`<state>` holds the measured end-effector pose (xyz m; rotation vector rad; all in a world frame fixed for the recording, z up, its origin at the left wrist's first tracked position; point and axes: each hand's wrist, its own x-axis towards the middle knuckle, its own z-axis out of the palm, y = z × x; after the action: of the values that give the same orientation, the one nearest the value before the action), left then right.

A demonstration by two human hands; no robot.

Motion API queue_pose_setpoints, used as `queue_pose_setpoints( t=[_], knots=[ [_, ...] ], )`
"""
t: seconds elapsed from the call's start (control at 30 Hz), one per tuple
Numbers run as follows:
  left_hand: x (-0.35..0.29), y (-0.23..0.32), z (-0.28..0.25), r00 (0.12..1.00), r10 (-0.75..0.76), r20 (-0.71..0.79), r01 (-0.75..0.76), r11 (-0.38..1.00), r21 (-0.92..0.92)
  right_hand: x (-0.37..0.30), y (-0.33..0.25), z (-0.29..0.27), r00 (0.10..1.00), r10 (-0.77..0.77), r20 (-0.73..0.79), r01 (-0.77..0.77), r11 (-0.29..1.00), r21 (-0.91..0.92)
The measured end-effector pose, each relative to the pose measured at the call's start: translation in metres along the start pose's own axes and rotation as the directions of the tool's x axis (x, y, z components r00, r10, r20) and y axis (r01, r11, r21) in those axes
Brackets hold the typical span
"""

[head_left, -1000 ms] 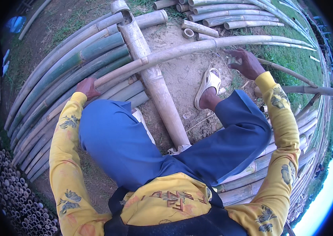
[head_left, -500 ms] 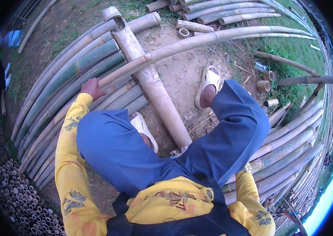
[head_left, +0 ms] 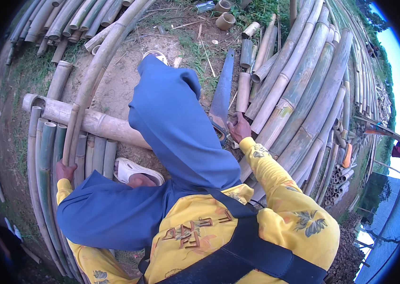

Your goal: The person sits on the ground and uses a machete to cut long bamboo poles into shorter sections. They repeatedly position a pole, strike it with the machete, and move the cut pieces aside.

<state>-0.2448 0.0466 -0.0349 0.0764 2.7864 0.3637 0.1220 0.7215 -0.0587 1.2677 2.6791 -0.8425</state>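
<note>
My left hand [head_left: 66, 171] is closed round the near end of a long bamboo pole [head_left: 95, 71]. That pole rests across a thick bamboo log [head_left: 107, 125] lying on the ground and reaches away toward the far left. On my right, a handsaw [head_left: 222, 90] stands on edge or leans with its blade pointing away, beside the stacked bamboo. My right hand [head_left: 240, 128] is at its dark handle, fingers curled against it. Part of the grip is hidden by the hand.
Several bamboo poles [head_left: 47, 146] lie side by side under my left hand. A large stack of poles [head_left: 299, 102] fills the right side. Cut bamboo pieces [head_left: 225, 21] lie at the far middle, and more poles [head_left: 84, 19] at the far left.
My view has swung to the right. My right hand, hidden before, now shows at the handsaw's handle. My left hand still holds the bamboo pole.
</note>
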Motion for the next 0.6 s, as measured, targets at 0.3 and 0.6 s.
queue_pose_setpoints(
  t=[0.3, 0.6],
  knots=[
    [-0.01, 0.037, -0.018, 0.998, -0.056, 0.04, 0.055, 0.998, 0.018, -0.037, 0.016, 0.081, 0.957, -0.052, 0.287, 0.091, 0.988, -0.125],
    [-0.023, 0.072, -0.026, 0.986, -0.164, 0.005, 0.162, 0.981, 0.108, -0.058, 0.01, 0.097, 0.986, -0.062, 0.158, 0.091, 0.979, -0.184]
  ],
)
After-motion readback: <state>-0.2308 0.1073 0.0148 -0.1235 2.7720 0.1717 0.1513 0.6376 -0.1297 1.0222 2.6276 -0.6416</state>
